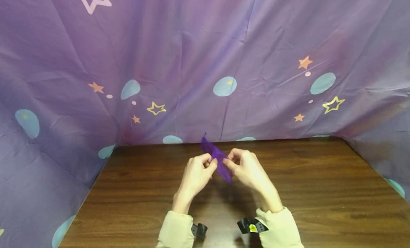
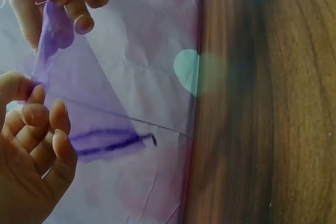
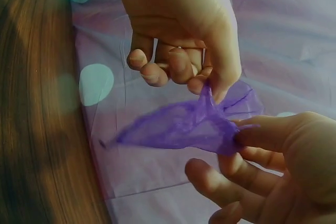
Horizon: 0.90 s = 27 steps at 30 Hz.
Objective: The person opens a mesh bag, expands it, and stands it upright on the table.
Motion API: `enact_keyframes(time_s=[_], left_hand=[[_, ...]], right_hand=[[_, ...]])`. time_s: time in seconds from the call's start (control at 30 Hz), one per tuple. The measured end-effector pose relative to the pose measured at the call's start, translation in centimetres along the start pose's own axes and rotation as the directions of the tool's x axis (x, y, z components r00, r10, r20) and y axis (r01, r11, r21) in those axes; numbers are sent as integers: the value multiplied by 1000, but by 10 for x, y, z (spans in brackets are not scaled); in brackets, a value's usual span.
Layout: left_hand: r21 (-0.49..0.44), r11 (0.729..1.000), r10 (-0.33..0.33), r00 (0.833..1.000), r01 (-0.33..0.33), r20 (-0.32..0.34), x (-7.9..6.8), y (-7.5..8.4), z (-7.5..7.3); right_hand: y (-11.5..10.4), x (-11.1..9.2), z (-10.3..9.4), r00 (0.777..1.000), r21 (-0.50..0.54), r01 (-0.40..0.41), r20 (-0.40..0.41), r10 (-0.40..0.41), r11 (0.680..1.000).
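A sheer purple drawstring pouch (image 1: 219, 155) is held up between both hands over the table, slanting from upper left to lower right in the head view. My left hand (image 1: 196, 175) pinches its edge between thumb and index finger. Opposite it, the thumb and index finger of my right hand (image 1: 251, 169) pinch the other side. In the left wrist view the mesh (image 2: 89, 93) hangs spread out, with a dark cord (image 2: 115, 142) along one end. The right wrist view shows the fabric (image 3: 168, 124) gathered and folded near the fingertips, its far end tapering to a point.
Beneath the hands lies a dark brown wooden table (image 1: 137, 194). A purple curtain (image 1: 179, 62) with stars and blue ovals hangs behind it and along both sides. Black devices (image 1: 200, 230) are strapped at the wrists by the pale sleeves (image 1: 176, 230).
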<state>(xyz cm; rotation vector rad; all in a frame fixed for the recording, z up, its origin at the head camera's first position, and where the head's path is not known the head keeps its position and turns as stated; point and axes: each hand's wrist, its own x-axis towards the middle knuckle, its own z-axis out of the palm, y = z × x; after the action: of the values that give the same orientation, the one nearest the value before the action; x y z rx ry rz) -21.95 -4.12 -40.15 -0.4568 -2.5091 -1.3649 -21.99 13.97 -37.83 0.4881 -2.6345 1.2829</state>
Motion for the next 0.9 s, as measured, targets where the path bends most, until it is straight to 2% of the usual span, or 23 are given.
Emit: enact_keyframes(time_s=[0.07,0.1,0.17,0.27,0.33,0.53,0.77,0.9], left_hand=[[-12,1000,0,1000,0,-1,0,0,0],[-27,1000,-1,1000,1,19,1,0,-1],[-71,997,-7,995,14,95,0,0,-1],[-158,987,-7,976,42,218,-2,0,0],[-195,979,-1,969,50,246,-2,0,2],[-209,978,20,990,9,138,1,1,3],[-178,984,23,999,-16,37,0,-1,3],[-155,988,29,1000,-27,10,1,0,4]], right_hand=[[-1,1,-1,1000,-6,8,-31,-8,1000],[-1,2,-1,999,-11,14,-45,-14,1000],[-1,2,0,997,-19,23,-73,-25,1000],[-1,2,1,995,-23,30,-97,-32,999],[-1,1,2,994,-19,34,-105,-36,999],[-3,1,1,995,12,4,-101,-3,1000],[-2,-1,0,998,17,-2,58,1,1000],[-2,-1,-1,996,2,7,90,-8,1000]])
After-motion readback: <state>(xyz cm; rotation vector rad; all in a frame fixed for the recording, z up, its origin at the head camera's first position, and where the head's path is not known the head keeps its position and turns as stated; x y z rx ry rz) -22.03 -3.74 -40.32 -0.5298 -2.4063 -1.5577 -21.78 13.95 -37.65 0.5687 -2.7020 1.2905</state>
